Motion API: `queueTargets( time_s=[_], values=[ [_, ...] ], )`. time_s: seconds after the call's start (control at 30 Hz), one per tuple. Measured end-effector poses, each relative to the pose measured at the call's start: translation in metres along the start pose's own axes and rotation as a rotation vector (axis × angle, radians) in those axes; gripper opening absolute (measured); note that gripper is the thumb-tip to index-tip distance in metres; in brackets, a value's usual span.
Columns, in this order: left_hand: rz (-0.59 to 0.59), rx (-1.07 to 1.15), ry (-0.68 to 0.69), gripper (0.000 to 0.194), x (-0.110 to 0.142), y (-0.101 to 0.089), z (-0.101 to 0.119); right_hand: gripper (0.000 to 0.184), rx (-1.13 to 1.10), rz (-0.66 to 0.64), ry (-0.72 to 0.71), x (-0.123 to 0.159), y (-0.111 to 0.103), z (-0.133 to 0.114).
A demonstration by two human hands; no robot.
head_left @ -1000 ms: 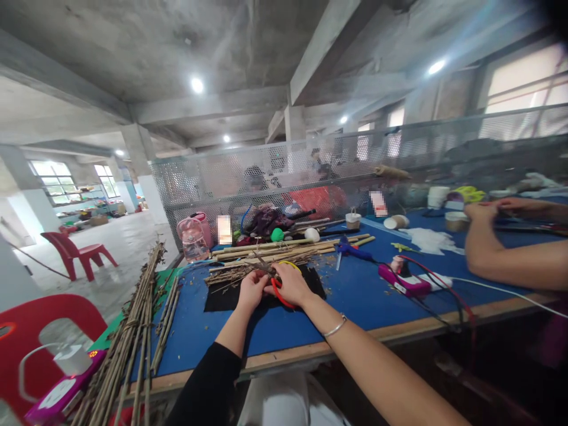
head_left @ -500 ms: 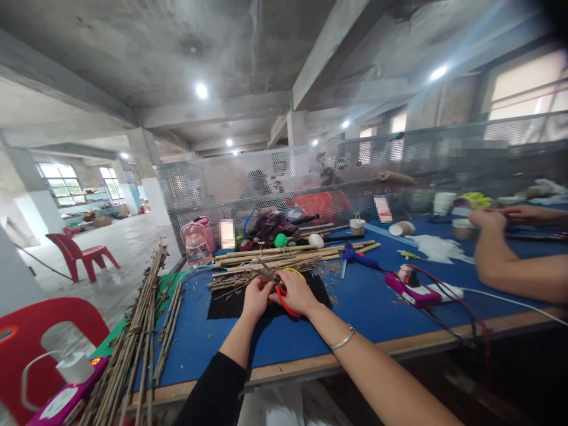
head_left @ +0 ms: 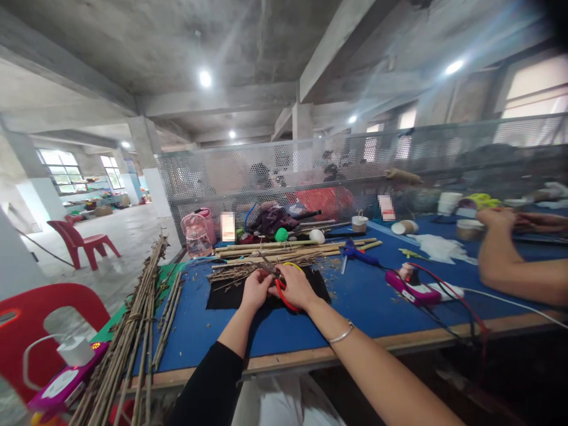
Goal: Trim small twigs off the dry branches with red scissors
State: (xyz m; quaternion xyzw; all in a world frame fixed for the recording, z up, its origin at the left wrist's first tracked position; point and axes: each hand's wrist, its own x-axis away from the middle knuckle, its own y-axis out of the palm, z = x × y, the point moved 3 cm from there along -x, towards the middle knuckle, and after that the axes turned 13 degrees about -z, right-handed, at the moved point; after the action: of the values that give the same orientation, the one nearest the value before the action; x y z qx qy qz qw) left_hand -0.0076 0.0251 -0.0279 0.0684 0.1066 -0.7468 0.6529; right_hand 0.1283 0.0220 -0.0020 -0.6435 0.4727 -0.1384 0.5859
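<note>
My right hand point(head_left: 296, 287) is closed round a pair of scissors point(head_left: 284, 294) with red and yellow handles, the blades pointing up and away to the left. Close beside it, my left hand point(head_left: 256, 289) has its fingers pinched together near the blades; what they hold is too small to make out. Both hands are over a black mat point(head_left: 222, 298) on the blue tabletop point(head_left: 355, 322). A pile of short dry twigs point(head_left: 231, 272) lies on the mat's far part, just beyond my left hand.
Long bundled sticks point(head_left: 133, 319) lie along the left edge. Behind the mat are pale rods point(head_left: 346, 247), a green ball point(head_left: 281, 235) and a pink bag point(head_left: 198, 234). To the right lie a blue glue gun point(head_left: 359, 254) and a purple power strip point(head_left: 412, 288). Another person's arm point(head_left: 501, 254) rests farther right.
The camera view has shifted slightly. Both my hands stay together over the mat, the scissors still in my right hand. The other person's hands at the right have moved a little.
</note>
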Motion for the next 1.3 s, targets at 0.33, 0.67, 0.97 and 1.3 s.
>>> queueTargets(
  time_s=[0.33,0.67,0.97,1.3],
  values=[
    [-0.018,0.002,0.0,0.022,0.0042,0.0002,0.0044,0.056,-0.015,-0.014,-0.002,0.0041,-0.0015,-0.0001],
    [0.008,0.011,-0.033,0.024,0.0023,0.0002,-0.0003,0.041,-0.087,-0.097,0.025,0.0055,-0.0005,-0.0002],
    [0.016,0.043,-0.081,0.02,0.0049,0.0006,0.0041,0.036,-0.063,-0.15,0.091,0.0092,-0.0034,0.0009],
    [-0.065,0.239,-0.075,0.013,0.003,0.0046,0.0012,0.054,-0.064,-0.025,0.009,0.0063,0.001,0.0003]
  ],
)
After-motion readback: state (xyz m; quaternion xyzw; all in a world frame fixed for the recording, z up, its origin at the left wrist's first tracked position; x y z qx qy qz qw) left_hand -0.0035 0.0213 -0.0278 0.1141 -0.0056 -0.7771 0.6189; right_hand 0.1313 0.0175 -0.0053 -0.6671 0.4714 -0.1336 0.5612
